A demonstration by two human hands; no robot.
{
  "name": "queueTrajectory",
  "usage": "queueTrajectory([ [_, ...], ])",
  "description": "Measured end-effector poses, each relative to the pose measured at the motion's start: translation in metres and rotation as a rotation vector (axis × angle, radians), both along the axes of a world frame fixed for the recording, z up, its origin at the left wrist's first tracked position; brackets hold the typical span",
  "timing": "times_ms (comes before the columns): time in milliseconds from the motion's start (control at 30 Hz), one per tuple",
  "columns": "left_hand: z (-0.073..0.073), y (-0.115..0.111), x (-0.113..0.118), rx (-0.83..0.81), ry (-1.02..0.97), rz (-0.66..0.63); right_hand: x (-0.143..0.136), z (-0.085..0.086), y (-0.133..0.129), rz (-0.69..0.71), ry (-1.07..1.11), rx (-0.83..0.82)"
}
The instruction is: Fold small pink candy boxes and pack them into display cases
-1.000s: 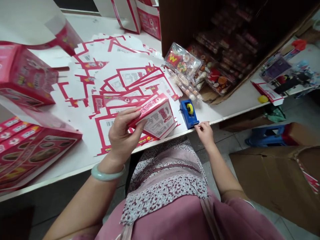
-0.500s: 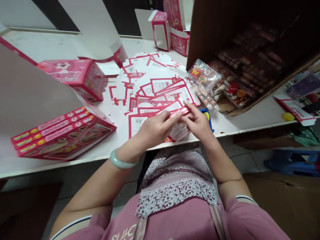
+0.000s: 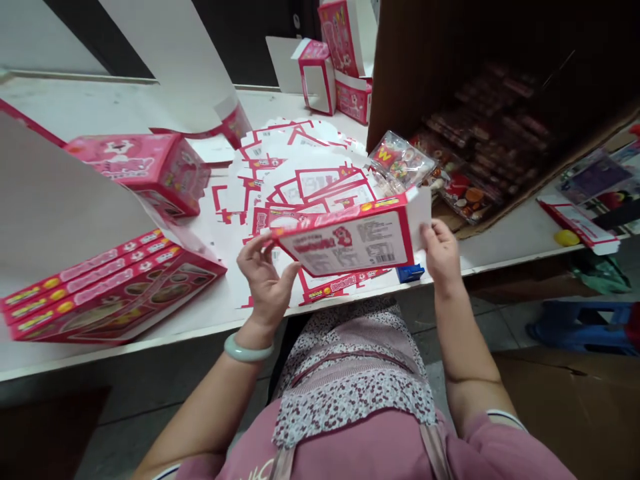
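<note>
Held the printed carton between parted thumb and fingers of the left hand; pinched its white end flap with the right hand. Held it over flat cardboard sheets, partly hiding the blue tape dispenser.

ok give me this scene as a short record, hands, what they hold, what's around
left hand: holds the left end of the pink-edged box
right hand: fingers on the white flap at the box's right end
box pose: tilted, printed panel facing the wearer
behind box: overlapping flat printed cards
left side: pink boxes
right side: brown carton, clear packs at its opening
</note>
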State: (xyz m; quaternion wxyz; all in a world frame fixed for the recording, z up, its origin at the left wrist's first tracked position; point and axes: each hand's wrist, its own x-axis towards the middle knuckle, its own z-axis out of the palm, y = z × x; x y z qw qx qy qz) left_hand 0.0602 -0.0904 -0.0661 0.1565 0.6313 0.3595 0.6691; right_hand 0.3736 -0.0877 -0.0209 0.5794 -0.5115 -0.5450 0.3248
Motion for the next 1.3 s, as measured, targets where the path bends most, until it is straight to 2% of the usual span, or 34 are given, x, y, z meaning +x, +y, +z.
queueTrajectory([
  [33,0.004,0.001,0.006,0.022,0.074,-0.032,-0.004,0.016,0.01,0.03,-0.055,0.035],
  [100,0.013,0.005,0.018,-0.015,0.189,-0.176,-0.017,0.046,0.027,0.19,-0.187,0.049],
  [167,0.016,0.008,0.026,-0.079,0.194,-0.309,-0.03,0.063,0.035,0.344,-0.246,0.015],
  [200,0.015,0.009,0.027,-0.088,0.155,-0.31,-0.035,0.065,0.036,0.396,-0.233,-0.015],
  [267,0.008,0.008,0.023,-0.055,0.112,-0.215,-0.041,0.058,0.033,0.457,-0.144,-0.106],
  [367,0.0,0.0,0.01,0.041,0.191,-0.093,-0.046,0.036,0.024,0.488,0.082,-0.307],
  [467,0.007,-0.011,0.006,0.081,0.152,-0.069,-0.056,0.023,0.015,0.516,0.247,-0.465],
  [533,0.018,-0.016,0.007,0.056,0.037,-0.092,-0.062,0.024,0.008,0.493,0.21,-0.389],
  [600,0.03,-0.02,0.006,0.035,-0.016,-0.172,-0.065,0.028,-0.001,0.408,0.067,-0.159],
  [700,0.042,-0.023,-0.002,0.105,0.152,-0.321,-0.062,0.029,-0.018,0.389,-0.189,0.163],
  [800,0.048,-0.025,-0.007,0.181,0.304,-0.348,-0.062,0.023,-0.028,0.388,-0.337,0.327],
  [900,0.05,-0.023,-0.001,0.147,0.223,-0.27,-0.07,0.018,-0.029,0.289,-0.318,0.35],
  [1000,0.054,-0.021,0.003,0.105,0.176,-0.235,-0.075,0.021,-0.027,0.272,-0.263,0.303],
  [1100,0.055,-0.021,-0.006,0.137,0.299,-0.317,-0.07,0.022,-0.028,0.337,-0.351,0.356],
  [1200,0.052,-0.022,-0.015,0.151,0.377,-0.421,-0.064,0.015,-0.031,0.372,-0.465,0.477],
  [1300,0.049,-0.021,-0.014,-0.035,0.285,-0.447,-0.066,0.007,-0.034,0.305,-0.524,0.529],
])
